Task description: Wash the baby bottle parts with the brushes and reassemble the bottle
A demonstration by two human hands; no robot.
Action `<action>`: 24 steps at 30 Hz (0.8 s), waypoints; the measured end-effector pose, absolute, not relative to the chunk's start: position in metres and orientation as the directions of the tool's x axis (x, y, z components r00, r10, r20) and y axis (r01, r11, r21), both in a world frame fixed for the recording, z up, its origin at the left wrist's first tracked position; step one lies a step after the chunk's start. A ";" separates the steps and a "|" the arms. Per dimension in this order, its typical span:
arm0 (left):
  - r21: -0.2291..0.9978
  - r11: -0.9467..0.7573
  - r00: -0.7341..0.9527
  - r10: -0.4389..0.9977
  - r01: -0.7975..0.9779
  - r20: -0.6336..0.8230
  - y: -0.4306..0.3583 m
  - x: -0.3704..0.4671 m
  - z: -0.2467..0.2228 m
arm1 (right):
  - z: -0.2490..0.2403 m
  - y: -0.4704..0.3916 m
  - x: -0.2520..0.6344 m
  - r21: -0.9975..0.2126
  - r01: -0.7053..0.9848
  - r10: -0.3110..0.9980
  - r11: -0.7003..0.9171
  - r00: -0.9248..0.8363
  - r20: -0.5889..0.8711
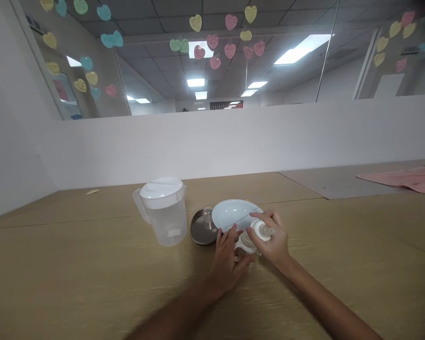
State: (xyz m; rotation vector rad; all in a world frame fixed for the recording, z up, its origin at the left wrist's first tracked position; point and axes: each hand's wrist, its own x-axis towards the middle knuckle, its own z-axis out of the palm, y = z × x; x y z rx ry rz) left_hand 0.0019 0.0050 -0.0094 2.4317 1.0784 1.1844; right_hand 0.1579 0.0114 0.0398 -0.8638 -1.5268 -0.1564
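My left hand point(230, 264) is wrapped around a small clear bottle with a white handled collar point(247, 240), probably a baby bottle, standing low over the table. In my right hand point(276, 238), thumb and fingers close on a white ring-shaped bottle lid point(259, 229) with a translucent tip, tilted just above the bottle's mouth. Whether the lid touches the bottle I cannot tell. Right behind both hands lies a pale blue oval bowl point(233, 211). Left of it, a clear cap point(208, 218) rests in a round dark metal dish point(200, 233).
A translucent pitcher point(168, 222) with a white lid stands left of the dish. Pink cloth point(407, 178) lies at the far right on a grey section of the wooden table point(92, 274). Behind are a white wall point(198, 146) and a window with heart-shaped notes.
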 end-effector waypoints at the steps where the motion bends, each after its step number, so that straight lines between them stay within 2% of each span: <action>1: 0.487 -0.700 0.405 0.706 0.523 0.580 0.005 0.002 -0.009 | 0.035 0.011 0.155 -0.402 0.607 0.415 0.686 0.127 0.901; 8: 0.486 -0.725 0.378 0.678 0.488 0.630 0.005 -0.006 -0.010 | 0.009 0.012 0.147 -0.394 0.581 0.382 0.712 0.149 0.912; 12: 0.526 -0.710 0.380 0.700 0.469 0.605 0.006 -0.010 -0.009 | 0.009 0.013 0.145 -0.315 0.561 0.360 0.765 0.032 0.932; 16: 0.577 -0.671 0.348 0.738 0.466 0.578 0.009 -0.011 -0.013 | 0.008 0.013 0.145 -0.320 0.550 0.416 0.772 -0.054 0.908; 19: 0.601 -0.649 0.323 0.758 0.467 0.567 0.009 -0.011 -0.016 | 0.004 0.016 0.147 -0.369 0.550 0.465 0.749 -0.040 0.884; 24: 0.556 -0.687 0.366 0.724 0.468 0.585 0.007 -0.011 -0.012 | 0.003 0.020 0.150 -0.393 0.556 0.524 0.732 -0.091 0.847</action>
